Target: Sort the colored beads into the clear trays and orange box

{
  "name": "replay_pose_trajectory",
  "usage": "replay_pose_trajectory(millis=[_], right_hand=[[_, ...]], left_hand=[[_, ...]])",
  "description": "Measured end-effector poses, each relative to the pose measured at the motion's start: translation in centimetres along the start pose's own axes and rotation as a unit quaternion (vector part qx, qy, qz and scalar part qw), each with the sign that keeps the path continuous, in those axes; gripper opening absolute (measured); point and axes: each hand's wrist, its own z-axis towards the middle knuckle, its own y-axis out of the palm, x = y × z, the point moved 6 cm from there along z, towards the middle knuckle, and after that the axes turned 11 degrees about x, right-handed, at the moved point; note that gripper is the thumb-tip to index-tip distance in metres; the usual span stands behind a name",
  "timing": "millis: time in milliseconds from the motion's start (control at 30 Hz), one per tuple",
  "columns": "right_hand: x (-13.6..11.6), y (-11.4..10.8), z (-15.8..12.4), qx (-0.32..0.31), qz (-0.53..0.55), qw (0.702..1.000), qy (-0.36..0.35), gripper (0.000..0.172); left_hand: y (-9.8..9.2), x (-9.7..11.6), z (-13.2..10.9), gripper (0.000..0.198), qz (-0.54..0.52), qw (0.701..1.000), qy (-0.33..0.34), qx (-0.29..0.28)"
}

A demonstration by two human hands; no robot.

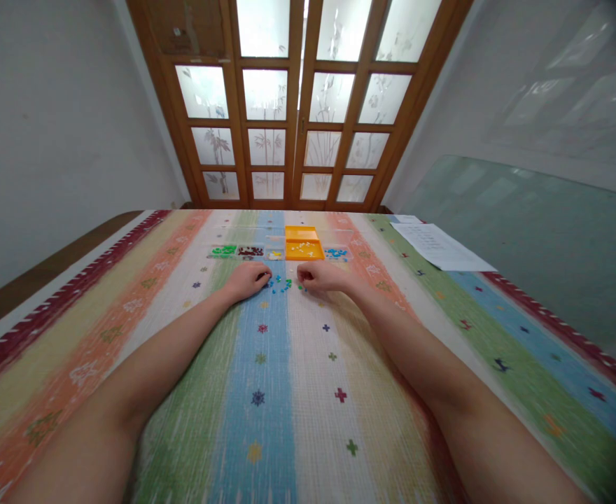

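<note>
My left hand rests on the striped tablecloth with its fingers curled and pressed together. Beside its fingertips lie several small blue and green pieces, too small to name. Across from it, my right hand is closed in a pinch, with a bit of green near its fingertips. What either hand holds, if anything, is too small to make out. Just beyond the hands stands an open orange box with small white pieces in it.
Left of the orange box, clear compartments hold green pieces, dark brown pieces and a few yellow and white pieces. Blue pieces are on its right. Printed paper lies at the tablecloth's far right.
</note>
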Motion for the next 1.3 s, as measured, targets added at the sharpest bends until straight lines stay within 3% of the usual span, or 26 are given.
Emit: replay_pose_trajectory(millis=[167, 333, 467, 567, 667, 800, 933, 1067, 1200, 1300], right_hand=[[0.6, -0.4, -0.9, -0.061, -0.006, 0.998, 0.029, 0.007], [-0.1, -0.2, -0.8, -0.067, -0.016, 0.997, 0.022, 0.006], [0.7, -0.5, -0.6, -0.041, 0.006, 0.999, 0.024, 0.006], [2.6, -1.8, -0.4, 0.023, 0.039, 0.998, 0.037, 0.007], [5.1, -4.1, -0.3, 0.133, 0.032, 0.989, 0.056, 0.01], [8.5, -6.5, -0.8, 0.252, 0.021, 0.963, 0.099, 0.014], [11.7, -7.2, -2.2, 0.333, -0.014, 0.926, 0.176, 0.02], [13.0, -6.6, -2.6, 0.311, -0.029, 0.927, 0.209, 0.031], [11.7, -6.1, -1.7, 0.258, -0.015, 0.952, 0.162, 0.024], [10.6, -5.7, -1.2, 0.241, -0.006, 0.96, 0.141, 0.024]], left_hand=[[-0.1, 0.1, 0.0, 0.027, 0.005, 1.0, -0.004, -0.004], [-0.2, 0.2, 0.0, 0.027, -0.001, 1.0, -0.005, -0.004], [-0.2, 0.2, 0.0, 0.026, 0.0, 1.0, -0.005, -0.004], [-0.2, 0.2, 0.0, 0.027, 0.002, 1.0, -0.002, -0.004], [-0.1, 0.1, 0.0, 0.026, 0.0, 1.0, -0.003, -0.005], [-0.1, 0.1, 0.0, 0.025, -0.001, 1.0, -0.003, -0.003], [-0.1, 0.2, 0.0, 0.025, -0.002, 1.0, 0.0, -0.002], [-0.1, 0.1, -0.1, 0.026, 0.001, 1.0, 0.0, -0.007], [-0.4, 0.7, 0.1, 0.027, 0.012, 1.0, 0.006, 0.002], [-0.8, 2.3, 0.5, 0.026, 0.004, 1.0, 0.021, 0.023]])
